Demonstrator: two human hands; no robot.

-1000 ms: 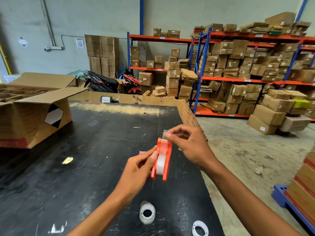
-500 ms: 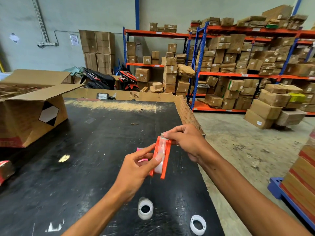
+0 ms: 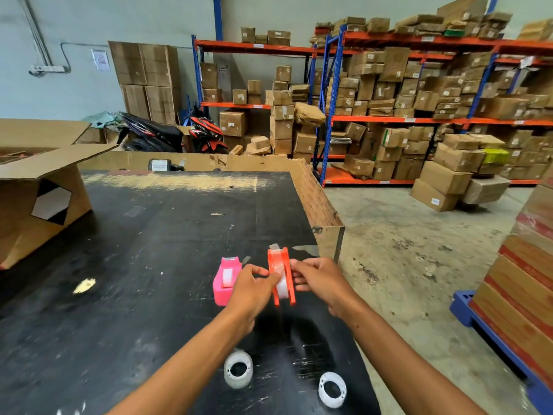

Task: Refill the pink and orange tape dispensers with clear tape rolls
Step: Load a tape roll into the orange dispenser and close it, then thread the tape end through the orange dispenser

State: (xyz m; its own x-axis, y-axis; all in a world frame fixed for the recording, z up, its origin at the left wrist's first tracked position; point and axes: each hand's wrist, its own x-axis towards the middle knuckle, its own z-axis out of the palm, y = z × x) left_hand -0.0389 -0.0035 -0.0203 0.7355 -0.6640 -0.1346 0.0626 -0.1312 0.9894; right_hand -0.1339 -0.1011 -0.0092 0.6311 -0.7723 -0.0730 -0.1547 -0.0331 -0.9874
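The orange tape dispenser (image 3: 281, 275) stands upright on its narrow edge near the right side of the black counter (image 3: 149, 235), with a clear tape roll (image 3: 281, 284) seated between its two side walls and a short tab of tape showing at its top end. The left hand (image 3: 254, 290) grips it from the left, its fingers (image 3: 273, 277) pressed against the near wall and onto the roll. The right hand (image 3: 321, 283) meets it from the other side, fingers curled and touching the right wall; motion blur makes it hard to tell how firmly that hand clamps. Just beside it, to the left, the pink tape dispenser (image 3: 226, 281) rests on the counter, also loaded with a clear roll, partly hidden behind the left hand. Nearer the person, two white empty cores lie on the counter: one (image 3: 238, 369) between the forearms, the other (image 3: 332, 389) close to the counter's right edge. An open cardboard box (image 3: 36, 199) sits at the far left of the counter.
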